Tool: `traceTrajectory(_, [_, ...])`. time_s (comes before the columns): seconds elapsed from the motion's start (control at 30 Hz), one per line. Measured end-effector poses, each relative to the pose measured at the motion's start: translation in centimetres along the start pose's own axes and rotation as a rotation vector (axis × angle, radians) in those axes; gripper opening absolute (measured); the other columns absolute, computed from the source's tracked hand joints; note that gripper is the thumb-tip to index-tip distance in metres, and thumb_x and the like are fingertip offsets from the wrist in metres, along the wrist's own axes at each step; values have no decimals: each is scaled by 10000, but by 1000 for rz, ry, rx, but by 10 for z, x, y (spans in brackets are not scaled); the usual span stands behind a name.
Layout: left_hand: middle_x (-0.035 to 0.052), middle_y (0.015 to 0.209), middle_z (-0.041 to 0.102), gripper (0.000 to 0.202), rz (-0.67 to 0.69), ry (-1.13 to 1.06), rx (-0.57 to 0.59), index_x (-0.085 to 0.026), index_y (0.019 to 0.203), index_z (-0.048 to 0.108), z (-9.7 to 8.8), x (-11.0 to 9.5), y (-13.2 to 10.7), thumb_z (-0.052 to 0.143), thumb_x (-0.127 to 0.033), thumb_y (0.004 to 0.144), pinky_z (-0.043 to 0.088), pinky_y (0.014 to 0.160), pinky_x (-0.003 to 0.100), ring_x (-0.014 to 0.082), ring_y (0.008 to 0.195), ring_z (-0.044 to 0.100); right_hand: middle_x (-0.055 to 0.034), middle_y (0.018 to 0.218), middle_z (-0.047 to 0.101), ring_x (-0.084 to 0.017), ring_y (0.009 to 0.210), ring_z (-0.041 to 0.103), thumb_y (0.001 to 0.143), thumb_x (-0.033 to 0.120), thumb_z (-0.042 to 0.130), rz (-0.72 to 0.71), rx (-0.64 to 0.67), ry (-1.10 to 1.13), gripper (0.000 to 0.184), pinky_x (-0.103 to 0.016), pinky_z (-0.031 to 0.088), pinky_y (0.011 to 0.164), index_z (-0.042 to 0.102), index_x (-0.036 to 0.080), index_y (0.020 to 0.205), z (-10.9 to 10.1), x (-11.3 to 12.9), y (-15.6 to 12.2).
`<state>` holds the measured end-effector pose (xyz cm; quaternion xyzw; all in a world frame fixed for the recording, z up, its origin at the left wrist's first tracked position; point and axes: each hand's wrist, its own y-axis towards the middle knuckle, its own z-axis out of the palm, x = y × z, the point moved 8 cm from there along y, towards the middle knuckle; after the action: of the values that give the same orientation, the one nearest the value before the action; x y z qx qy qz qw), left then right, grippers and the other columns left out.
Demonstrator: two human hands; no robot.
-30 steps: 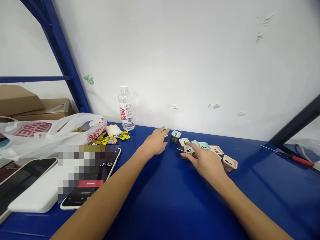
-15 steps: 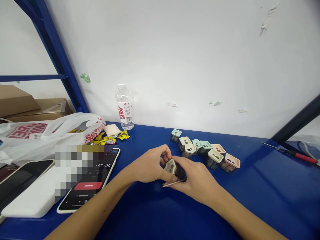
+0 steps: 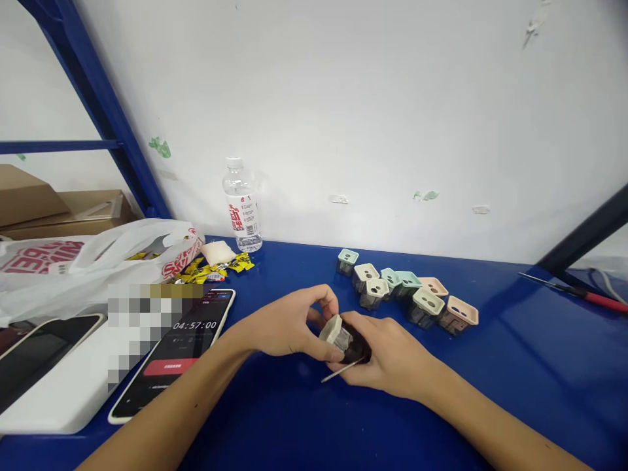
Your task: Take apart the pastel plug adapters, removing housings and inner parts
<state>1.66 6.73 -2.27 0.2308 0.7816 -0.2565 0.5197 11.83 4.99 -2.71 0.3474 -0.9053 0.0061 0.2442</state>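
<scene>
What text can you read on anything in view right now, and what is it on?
"04:57:00": on the phone screen.
Red button on that screen: too small to read.
Water bottle label: red characters, too small to read.
White plastic bag: red lettering, too creased to read.

Plastic housings (image 3: 402, 281) right of water bottle (image 3: 241, 209)

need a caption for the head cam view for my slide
Left hand and right hand hold a cream two-hole plastic part near pastel parts
</scene>
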Motion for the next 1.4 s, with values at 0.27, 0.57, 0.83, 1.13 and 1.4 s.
traceTrajectory(0.27, [-2,871,595,344,65,36,-42,-193,1068,577,-20,-17,-10,699,-269,756,498,667,256,106,730,554,-29,975,652,-175,717,607,805,572,619,40,72,73,540,-263,401,593,509,211,1192,6,0,5])
traceTrajectory(0.57, [13,1004,560,408,112,-53,-11,-196,1063,469,-22,-18,-15,702,-142,733,480,773,299,125,867,541,-20,913,613,-131,651,536,796,513,656,113,-9,129,498,-242,416,559,516,213,1168,-23,-9,-2])
traceTrajectory(0.83, [42,1102,580,364,170,-72,4,-182,1041,456,-20,-26,-17,675,-111,759,456,805,286,131,922,560,13,754,576,-105,673,531,974,254,439,-59,-90,132,220,-222,400,633,579,193,815,-42,7,-6])
traceTrajectory(1.13, [43,1072,593,384,172,-82,-11,-185,1075,497,-21,-25,-17,695,-126,751,451,853,297,136,946,561,3,773,601,-112,681,551,973,237,437,-63,-95,143,223,-224,418,647,608,191,838,-38,9,-8])
traceTrajectory(1.4, [44,1047,613,391,160,-112,-23,-186,1056,518,-21,-25,-15,711,-124,722,455,830,296,143,924,576,1,754,608,-116,666,554,974,250,430,-60,-88,130,245,-231,424,639,605,188,814,-40,11,-7])
